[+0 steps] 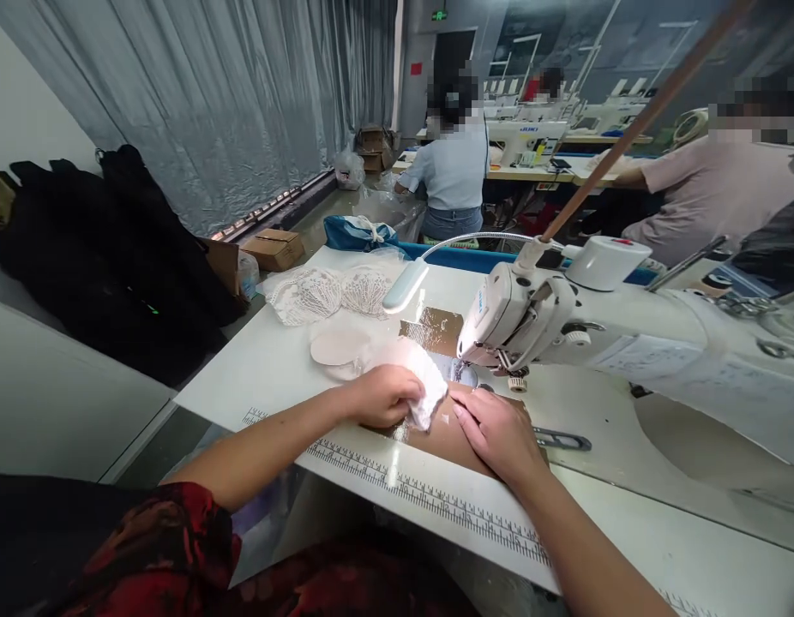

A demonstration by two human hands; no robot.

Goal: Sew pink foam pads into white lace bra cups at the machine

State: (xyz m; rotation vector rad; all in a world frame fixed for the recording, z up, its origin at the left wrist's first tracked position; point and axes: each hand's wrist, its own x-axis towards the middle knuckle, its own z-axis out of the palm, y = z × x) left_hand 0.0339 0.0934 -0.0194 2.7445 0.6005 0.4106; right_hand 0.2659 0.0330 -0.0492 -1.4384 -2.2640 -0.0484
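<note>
My left hand point(382, 396) is curled around a piece of white lace fabric point(421, 377) lying brightly lit just left of the sewing machine's needle point(462, 367). My right hand point(496, 431) lies flat with fingers stretched out on a brown patch of the table point(445, 437), fingertips beside the lace. The white sewing machine point(564, 321) reaches in from the right, its head just above both hands. A pale round bra cup point(338, 348) sits left of the lace.
A pile of white lace pieces point(326, 291) lies at the table's far left. A gooseneck lamp point(405, 286) hangs over the work. A printed ruler point(436, 499) runs along the front edge. Small snips point(561, 440) lie to the right. Two other people sit at machines behind.
</note>
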